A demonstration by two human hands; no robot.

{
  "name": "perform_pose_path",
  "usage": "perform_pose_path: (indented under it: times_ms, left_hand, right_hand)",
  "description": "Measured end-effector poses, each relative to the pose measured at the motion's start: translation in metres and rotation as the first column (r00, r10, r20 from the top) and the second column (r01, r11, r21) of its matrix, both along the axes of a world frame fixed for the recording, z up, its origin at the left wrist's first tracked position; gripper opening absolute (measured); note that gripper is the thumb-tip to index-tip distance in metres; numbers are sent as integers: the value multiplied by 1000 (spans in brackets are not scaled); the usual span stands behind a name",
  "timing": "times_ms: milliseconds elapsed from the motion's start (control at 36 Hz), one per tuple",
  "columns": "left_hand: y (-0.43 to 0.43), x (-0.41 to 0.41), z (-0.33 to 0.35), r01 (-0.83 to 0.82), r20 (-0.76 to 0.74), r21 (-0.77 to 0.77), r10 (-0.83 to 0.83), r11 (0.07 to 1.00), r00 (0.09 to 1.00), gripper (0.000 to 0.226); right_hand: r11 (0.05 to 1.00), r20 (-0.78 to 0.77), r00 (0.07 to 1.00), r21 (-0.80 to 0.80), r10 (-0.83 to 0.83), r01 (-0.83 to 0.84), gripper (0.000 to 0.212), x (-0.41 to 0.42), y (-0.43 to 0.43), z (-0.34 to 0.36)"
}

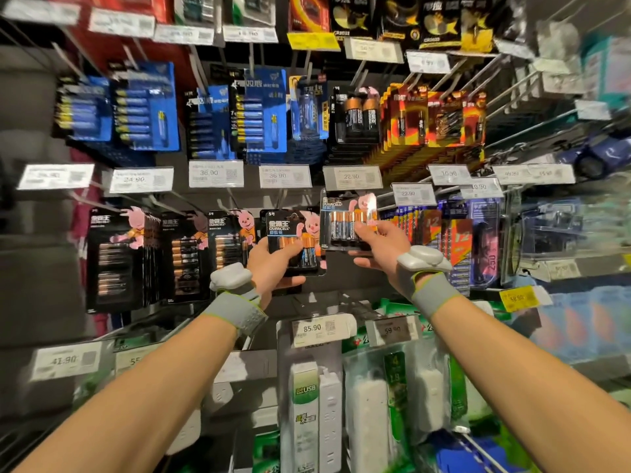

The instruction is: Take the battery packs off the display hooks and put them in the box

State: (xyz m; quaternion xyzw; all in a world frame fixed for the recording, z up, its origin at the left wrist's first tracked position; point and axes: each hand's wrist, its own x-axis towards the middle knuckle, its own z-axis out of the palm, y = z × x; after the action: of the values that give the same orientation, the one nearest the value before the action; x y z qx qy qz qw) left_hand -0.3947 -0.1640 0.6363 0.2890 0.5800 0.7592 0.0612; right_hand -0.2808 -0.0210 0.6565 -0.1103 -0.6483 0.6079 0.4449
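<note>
Head view | step: unhooking — a Duracell pack [291, 235] is gripped by the left hand [273, 268] at centre frame, a second pack [343, 218] at its 2 o'clock is pinched by the right hand [380, 247] | next: both likely need drawing outward off the hooks [160, 202] — box is not seen.

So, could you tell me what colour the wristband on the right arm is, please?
The wristband is grey, edged yellow-green; head view.
</note>
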Motion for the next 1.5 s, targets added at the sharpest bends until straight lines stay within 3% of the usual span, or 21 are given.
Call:
perform_pose_path:
  times_ms: [139,361,667,889,1028,1139,1250,1389,1500]
  left_hand:
    - [1,0,3,-28,-36,36,30,999,999,24]
    - [3,-6,6,-59,-54,44,61,997,997,31]
    - [9,-23,3,-78,-68,28,79,997,995,7]
    - [22,-40,5,-77,-76,29,79,997,994,18]
    - [29,-57,7,-81,-80,30,83,996,993,22]
    - [33,-74,8,-94,-68,14,95,995,993,18]
    - [37,-89,9,-102,-59,2,102,995,993,28]
    - [45,-113,12,-115,-36,-43,114,992,993,83]
    - [51,-122,10,-101,-52,-88,97,991,994,85]
  right_hand:
    - [1000,-4,1000,20,14,-14,41,-5,4,8]
    - [1000,28,1000,17,11,-11,43,-16,14,6]
    - [999,9,1000,22,-23,22,41,-37,28,2]
    - [999,54,998,19,-30,29,34,-58,48,-3]
    - [999,57,998,-43,10,-7,56,-81,60,-1]
    - [998,80,997,-60,0,5,41,-100,72,2]
    - [998,93,996,-60,4,2,30,-115,78,-1]
    - [999,54,998,-37,36,-34,39,-136,86,-5]
    - [1000,88,996,1,10,-10,36,-153,92,-5]
